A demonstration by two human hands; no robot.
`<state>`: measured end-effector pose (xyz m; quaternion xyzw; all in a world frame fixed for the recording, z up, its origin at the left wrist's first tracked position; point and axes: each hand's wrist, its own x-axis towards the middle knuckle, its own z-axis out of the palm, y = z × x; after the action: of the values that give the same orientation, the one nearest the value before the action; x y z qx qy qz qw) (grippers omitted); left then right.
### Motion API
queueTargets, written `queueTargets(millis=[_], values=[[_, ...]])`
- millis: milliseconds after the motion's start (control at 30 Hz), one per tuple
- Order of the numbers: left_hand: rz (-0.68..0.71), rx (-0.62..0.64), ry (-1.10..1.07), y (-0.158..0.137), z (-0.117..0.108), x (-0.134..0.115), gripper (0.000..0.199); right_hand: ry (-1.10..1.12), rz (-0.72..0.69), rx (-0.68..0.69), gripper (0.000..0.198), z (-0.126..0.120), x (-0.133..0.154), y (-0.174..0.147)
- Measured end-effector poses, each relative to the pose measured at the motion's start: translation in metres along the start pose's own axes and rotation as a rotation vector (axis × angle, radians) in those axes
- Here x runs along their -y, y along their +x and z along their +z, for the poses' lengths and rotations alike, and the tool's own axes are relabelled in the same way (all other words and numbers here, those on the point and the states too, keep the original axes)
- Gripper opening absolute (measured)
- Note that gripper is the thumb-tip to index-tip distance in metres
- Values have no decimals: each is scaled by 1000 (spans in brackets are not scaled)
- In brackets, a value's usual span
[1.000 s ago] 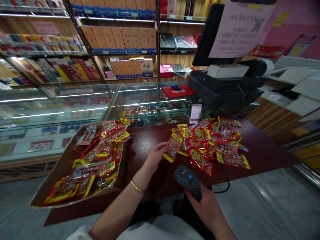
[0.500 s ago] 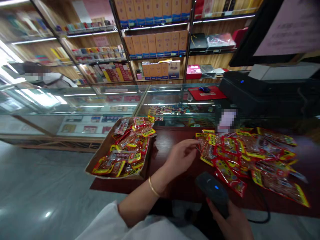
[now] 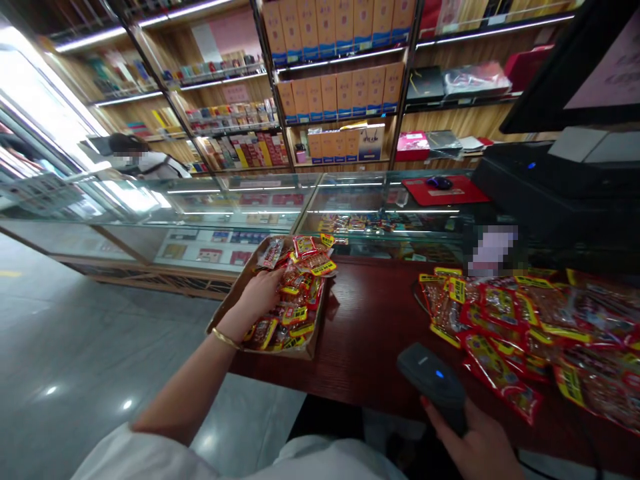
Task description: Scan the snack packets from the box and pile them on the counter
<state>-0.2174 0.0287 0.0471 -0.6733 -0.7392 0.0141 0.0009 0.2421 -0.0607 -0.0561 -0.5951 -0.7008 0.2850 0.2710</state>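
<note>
My left hand (image 3: 261, 295) reaches over an open cardboard box (image 3: 314, 348) and rests on the snack packets (image 3: 295, 313) inside it. Its fingers are partly stretched out, and I see no packet lifted in them. The packets are shiny, red and yellow, with clear windows. My right hand (image 3: 483, 443) is wrapped around a dark handheld barcode scanner (image 3: 435, 383) with a blue light, held low at the front edge of the counter. Right of the scanner, a loose pile of similar packets (image 3: 500, 320) lies on the dark red-brown countertop (image 3: 370, 320).
Behind the counter runs a glass display case (image 3: 240, 200). A red mat (image 3: 450, 193) with a mouse (image 3: 439, 182) lies on it. A monitor (image 3: 575, 67) and black equipment (image 3: 545, 187) stand at right. Boxed goods fill the shelves. Another person (image 3: 150, 160) is at far left.
My left hand has moved left from the edge of the loose packet pile to the packets in the box. My right hand still holds the scanner. The view has shifted left.
</note>
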Motion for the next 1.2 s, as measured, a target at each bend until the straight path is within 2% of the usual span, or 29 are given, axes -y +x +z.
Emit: queueTargets(millis=[100,200,267,333,400,500,567,633,700,800,900,1000,1067,1100,1200], values=[[-121,-12,-6,-2,-8,-6,53,-23,15,35,36,-1,-4,2],[-288,-74,-41,-17,-29,-11,40,-56,35,66,40,-7,-14,3],[-393,-182,-110,-32,-45,-17,38,-67,54,55,41,-11,-19,3],[-431,-334,-224,-49,-58,-30,38,-63,59,26,38,-13,-22,2],[-357,-497,-355,-62,-63,-53,37,-49,50,-17,34,-14,-22,-1],[-37,-621,-450,-68,-45,-105,34,-29,50,-82,33,-14,-15,-5],[226,-603,-436,-64,-17,-145,34,-8,56,-130,34,-15,-8,-6],[414,-549,-413,-58,18,-181,37,20,35,-183,34,-17,-2,-7],[503,-458,-408,-53,51,-209,38,34,9,-217,32,-21,3,-8],[544,-331,-434,-52,85,-228,30,34,7,-208,31,-27,5,-11],[511,-289,-456,-53,96,-226,26,40,34,-195,30,-28,4,-16],[290,-279,-385,-46,96,-219,43,47,51,-181,28,-24,5,-17],[136,-217,-336,-39,95,-215,58,50,38,-169,27,-20,6,-15],[102,-173,-332,-36,95,-214,59,53,28,-161,27,-19,7,-15],[141,-55,-400,-29,96,-215,38,68,16,-132,26,-15,11,-12]])
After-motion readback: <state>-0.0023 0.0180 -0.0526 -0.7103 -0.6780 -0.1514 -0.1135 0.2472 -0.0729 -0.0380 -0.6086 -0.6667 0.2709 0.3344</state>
